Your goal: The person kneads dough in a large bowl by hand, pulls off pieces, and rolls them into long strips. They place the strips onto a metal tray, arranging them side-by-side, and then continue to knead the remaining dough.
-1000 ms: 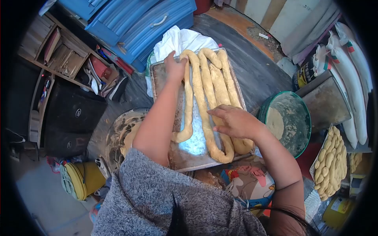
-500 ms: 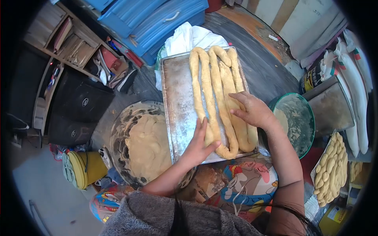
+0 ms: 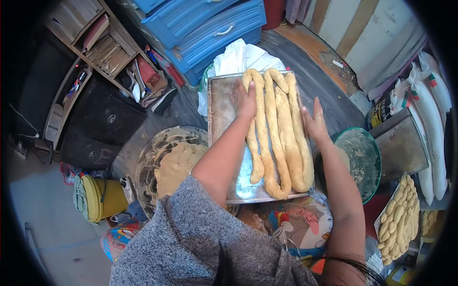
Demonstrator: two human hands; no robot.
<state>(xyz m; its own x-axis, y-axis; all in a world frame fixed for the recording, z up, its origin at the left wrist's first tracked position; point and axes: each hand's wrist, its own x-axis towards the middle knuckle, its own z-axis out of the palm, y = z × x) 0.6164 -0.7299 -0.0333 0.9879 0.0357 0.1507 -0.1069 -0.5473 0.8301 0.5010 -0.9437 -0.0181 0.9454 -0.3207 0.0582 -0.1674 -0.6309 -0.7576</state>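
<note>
Both hands had moved in the last half second. The left hand [image 3: 245, 101] had left the near end of the dough ropes [image 3: 281, 138] and gone to the far end, where it lay flat, fingers together, palm down on the top of the leftmost rope. The right hand [image 3: 315, 119] had come off the top of the ropes and stood edge-on just beside the outer one, fingers straight and close, at the right rim of the tray [image 3: 220, 102]. A second back the leftmost rope had bowed out to the left; now it ran straight, tight against its neighbours. The ropes sat bunched on the right half of the tray, the left strip bare metal. By the look of it the work was at the squaring-up stage, the ropes being pressed together from both sides.

As for writing, not much could be read: an oval logo on the black case [image 3: 107, 119] was too small, the yellow label on the tin [image 3: 381, 112] was blurred, the sacks [image 3: 429, 95] showed only red and green marks, and the cloth [image 3: 296, 224] under the tray carried a cartoon print, no words
</note>
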